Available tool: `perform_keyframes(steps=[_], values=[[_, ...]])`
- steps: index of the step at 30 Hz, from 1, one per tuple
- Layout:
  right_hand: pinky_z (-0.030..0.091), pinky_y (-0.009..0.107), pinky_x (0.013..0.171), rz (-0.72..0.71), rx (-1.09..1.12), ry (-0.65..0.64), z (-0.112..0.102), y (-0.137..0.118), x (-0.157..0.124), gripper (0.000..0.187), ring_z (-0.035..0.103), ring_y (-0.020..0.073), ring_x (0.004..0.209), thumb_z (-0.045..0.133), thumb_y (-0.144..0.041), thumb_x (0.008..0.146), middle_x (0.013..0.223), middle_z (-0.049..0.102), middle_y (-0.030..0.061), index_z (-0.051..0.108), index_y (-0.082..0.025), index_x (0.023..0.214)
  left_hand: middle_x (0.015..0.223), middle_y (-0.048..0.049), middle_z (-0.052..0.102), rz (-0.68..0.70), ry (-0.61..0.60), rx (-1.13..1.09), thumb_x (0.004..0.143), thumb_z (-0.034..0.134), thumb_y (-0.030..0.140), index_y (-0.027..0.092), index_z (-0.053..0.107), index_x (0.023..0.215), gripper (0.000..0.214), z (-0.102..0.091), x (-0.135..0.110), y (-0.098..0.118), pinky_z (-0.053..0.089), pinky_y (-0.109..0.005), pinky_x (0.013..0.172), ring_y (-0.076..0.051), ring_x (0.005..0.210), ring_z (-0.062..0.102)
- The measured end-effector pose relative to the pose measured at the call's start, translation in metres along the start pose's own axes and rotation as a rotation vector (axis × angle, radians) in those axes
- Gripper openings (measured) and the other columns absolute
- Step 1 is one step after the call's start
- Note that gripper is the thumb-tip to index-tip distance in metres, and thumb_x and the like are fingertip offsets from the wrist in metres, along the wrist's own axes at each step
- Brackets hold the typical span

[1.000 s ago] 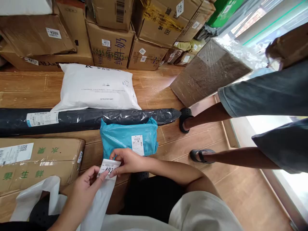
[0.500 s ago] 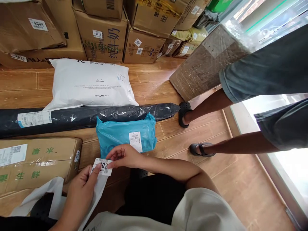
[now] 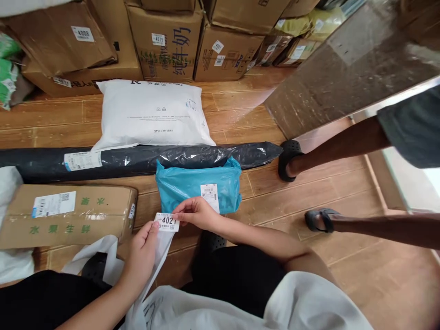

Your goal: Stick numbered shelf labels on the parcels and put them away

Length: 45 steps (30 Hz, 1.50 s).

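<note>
A white sticker label (image 3: 168,223) printed 4021 lies between my two hands, at the end of a long white backing strip (image 3: 161,252). My left hand (image 3: 141,252) is closed, its thumb pressing the label's left edge and the strip. At the label's right edge, my right hand (image 3: 197,213) pinches with thumb and forefinger. Just beyond the right hand is a blue plastic parcel (image 3: 182,185) with a shipping label (image 3: 210,197). Whether the sticker has come off its backing, I cannot tell.
A long black wrapped roll (image 3: 137,160) crosses the wooden floor, with a white bag (image 3: 151,107) behind it. At left lies a taped carton (image 3: 113,206). Numbered boxes (image 3: 165,46) are stacked at the back. Another person's legs (image 3: 343,146) stand at right, near a tall wrapped package (image 3: 309,91).
The view has swung left, so everything appears further right. My left thumb has slid towards the label's left edge, baring the number. My right fingers have closed up at its right edge.
</note>
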State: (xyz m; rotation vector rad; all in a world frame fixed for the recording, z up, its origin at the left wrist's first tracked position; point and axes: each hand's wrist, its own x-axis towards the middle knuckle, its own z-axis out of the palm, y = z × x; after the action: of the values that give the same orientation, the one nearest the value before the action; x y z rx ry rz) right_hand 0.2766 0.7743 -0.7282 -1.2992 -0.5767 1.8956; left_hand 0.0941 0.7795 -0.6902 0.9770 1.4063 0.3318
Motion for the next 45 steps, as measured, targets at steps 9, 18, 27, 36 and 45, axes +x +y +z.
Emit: perform_keyframes(steps=[9, 18, 27, 36, 45], values=[[0.052, 0.022, 0.055, -0.004, -0.062, -0.052, -0.003, -0.006, 0.001, 0.045, 0.064, 0.01, 0.06, 0.08, -0.054, 0.062, 0.068, 0.068, -0.0005, 0.066, -0.014, 0.078, 0.088, -0.0047, 0.071, 0.005, 0.021, 0.055, 0.086, 0.052, 0.06, 0.015, 0.066, 0.095, 0.048, -0.002, 0.0, -0.002, 0.048, -0.027, 0.074, -0.022, 0.079, 0.062], [0.05, 0.023, 0.053, -0.03, -0.149, -0.131, -0.008, -0.003, 0.008, 0.054, 0.058, 0.0088, 0.054, 0.087, -0.051, 0.05, 0.066, 0.064, -0.0033, 0.066, -0.015, 0.085, 0.072, 0.001, 0.067, -0.002, 0.093, 0.249, 0.08, 0.054, 0.067, 0.019, 0.062, 0.091, 0.05, -0.011, 0.004, -0.009, 0.045, -0.024, 0.066, -0.019, 0.07, 0.06], [0.052, 0.026, 0.067, -0.108, 0.048, -0.043, -0.007, 0.009, 0.031, 0.046, 0.062, 0.0101, 0.064, 0.084, -0.052, 0.054, 0.071, 0.067, -0.0013, 0.066, -0.014, 0.074, 0.084, -0.0021, 0.072, -0.061, 0.136, 0.314, 0.075, 0.057, 0.071, 0.02, 0.064, 0.099, 0.057, -0.015, 0.013, -0.006, 0.047, -0.026, 0.067, -0.025, 0.081, 0.064], [0.043, 0.025, 0.061, -0.183, -0.581, 0.523, -0.261, -0.024, -0.056, 0.025, 0.055, 0.0095, 0.06, 0.077, -0.03, 0.061, 0.065, 0.059, -0.0026, 0.057, -0.018, 0.068, 0.087, -0.005, 0.075, -0.128, 0.126, 0.306, 0.067, 0.061, 0.062, 0.018, 0.065, 0.099, 0.054, -0.024, 0.018, -0.027, 0.052, -0.03, 0.074, -0.029, 0.087, 0.068], [0.048, 0.028, 0.065, -0.088, -0.812, 0.589, -0.278, 0.045, -0.009, 0.016, 0.058, 0.014, 0.063, 0.07, -0.025, 0.063, 0.067, 0.062, -0.0024, 0.061, -0.019, 0.074, 0.089, -0.0012, 0.075, -0.203, 0.066, 0.198, 0.07, 0.063, 0.066, 0.02, 0.064, 0.104, 0.057, -0.029, 0.025, -0.038, 0.051, -0.024, 0.074, -0.024, 0.089, 0.068]])
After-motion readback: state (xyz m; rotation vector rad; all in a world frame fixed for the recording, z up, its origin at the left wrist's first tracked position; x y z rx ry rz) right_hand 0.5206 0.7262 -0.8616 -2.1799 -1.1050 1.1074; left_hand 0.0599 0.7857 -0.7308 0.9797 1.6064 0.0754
